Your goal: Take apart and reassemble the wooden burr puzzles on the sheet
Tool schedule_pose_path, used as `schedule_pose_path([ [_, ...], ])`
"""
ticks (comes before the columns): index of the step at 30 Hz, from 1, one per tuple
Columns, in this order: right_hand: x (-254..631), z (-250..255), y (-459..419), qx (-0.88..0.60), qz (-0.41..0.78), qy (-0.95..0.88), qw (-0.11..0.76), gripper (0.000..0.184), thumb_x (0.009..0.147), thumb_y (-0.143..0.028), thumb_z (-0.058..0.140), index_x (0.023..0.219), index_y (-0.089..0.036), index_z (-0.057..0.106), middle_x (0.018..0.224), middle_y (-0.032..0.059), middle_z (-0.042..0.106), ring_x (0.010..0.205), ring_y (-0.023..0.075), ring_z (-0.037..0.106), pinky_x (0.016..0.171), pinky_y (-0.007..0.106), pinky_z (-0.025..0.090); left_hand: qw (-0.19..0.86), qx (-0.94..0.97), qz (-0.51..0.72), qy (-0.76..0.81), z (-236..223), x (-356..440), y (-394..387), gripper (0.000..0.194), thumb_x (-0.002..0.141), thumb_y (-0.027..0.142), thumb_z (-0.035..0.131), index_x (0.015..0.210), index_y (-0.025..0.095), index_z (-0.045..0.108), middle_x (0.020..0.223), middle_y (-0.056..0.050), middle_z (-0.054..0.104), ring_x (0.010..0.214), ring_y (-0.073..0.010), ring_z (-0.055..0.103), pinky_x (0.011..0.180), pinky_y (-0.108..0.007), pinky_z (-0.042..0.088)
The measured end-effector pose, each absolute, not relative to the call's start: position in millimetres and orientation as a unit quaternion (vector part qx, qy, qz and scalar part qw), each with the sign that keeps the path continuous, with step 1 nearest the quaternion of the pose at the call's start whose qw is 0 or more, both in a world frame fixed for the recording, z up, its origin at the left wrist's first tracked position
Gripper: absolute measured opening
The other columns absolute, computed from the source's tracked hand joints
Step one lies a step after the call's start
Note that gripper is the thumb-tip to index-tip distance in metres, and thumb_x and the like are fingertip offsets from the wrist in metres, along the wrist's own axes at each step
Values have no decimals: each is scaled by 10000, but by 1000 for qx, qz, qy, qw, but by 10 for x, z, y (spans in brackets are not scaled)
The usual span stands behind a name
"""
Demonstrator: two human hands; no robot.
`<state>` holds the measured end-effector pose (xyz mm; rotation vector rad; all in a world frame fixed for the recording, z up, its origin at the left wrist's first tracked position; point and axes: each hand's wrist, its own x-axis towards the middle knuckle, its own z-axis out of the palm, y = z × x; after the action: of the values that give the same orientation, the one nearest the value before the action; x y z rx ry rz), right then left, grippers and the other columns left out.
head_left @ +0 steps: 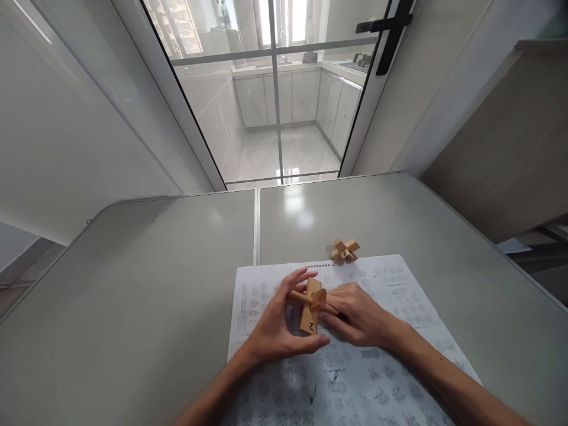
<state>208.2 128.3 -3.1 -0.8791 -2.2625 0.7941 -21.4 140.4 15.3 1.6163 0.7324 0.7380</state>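
A wooden interlocking puzzle (311, 313) with crossing bars is held above a printed sheet. One flat bar carries the number 2, and a round rod runs crosswise through it. My left hand (277, 322) curls around the puzzle, fingers at its far end and thumb at its near side. From the right, the fingers of my right hand (357, 313) close on the right end of the rod; their tips are partly hidden. Beyond the hands, a second wooden puzzle (345, 251) of crossed bars, with small marks on it, stands at the top edge of the sheet.
The printed sheet (381, 373) with rows of small diagrams lies under both hands. It rests on a grey-green table (186, 307) with a metal seam running away from me. Behind the table stands a glass door (277, 106) with a black handle (388, 25).
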Motion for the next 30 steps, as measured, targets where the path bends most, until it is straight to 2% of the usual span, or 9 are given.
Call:
schedule_pose_path([
  [6, 2095, -26, 1270, -340, 338, -819, 316, 255, 1061, -263, 468, 812, -222, 437, 699, -45, 504, 581, 116, 381, 601, 292, 297, 601, 655, 325, 322, 124, -224, 1423, 1024, 691, 312, 968, 1558, 343, 424, 1396, -105, 637, 1328, -340, 596, 1170, -540, 469],
  [10, 2096, -8, 1264, -359, 338, -809, 319, 235, 1083, -263, 430, 853, -219, 454, 718, -40, 490, 581, 117, 377, 602, 289, 296, 601, 633, 346, 345, 68, -244, 1450, 1003, 661, 371, 993, 1519, 353, 473, 1418, -106, 618, 1340, -354, 580, 1180, -554, 432],
  [15, 2073, -28, 1268, -375, 318, -805, 332, 315, 1097, -249, 433, 785, -220, 399, 684, -46, 437, 558, 109, 347, 593, 290, 278, 613, 608, 353, 360, 37, -248, 1457, 1001, 645, 413, 1000, 1501, 354, 485, 1481, -113, 556, 1318, -344, 583, 1137, -511, 455],
  [23, 2041, -39, 1252, -375, 339, -784, 360, 318, 1099, -259, 443, 784, -215, 430, 685, -47, 448, 558, 105, 365, 582, 278, 293, 619, 606, 343, 362, 84, -242, 1464, 993, 630, 381, 1005, 1472, 331, 481, 1273, -80, 666, 1187, -294, 629, 1053, -431, 483],
  [30, 2047, -40, 1273, -358, 378, -778, 351, 329, 1104, -288, 430, 783, -220, 410, 713, -41, 450, 602, 116, 370, 603, 282, 315, 623, 590, 346, 380, 135, -225, 1440, 949, 651, 365, 990, 1456, 315, 490, 1242, -78, 680, 1197, -297, 633, 997, -396, 500],
])
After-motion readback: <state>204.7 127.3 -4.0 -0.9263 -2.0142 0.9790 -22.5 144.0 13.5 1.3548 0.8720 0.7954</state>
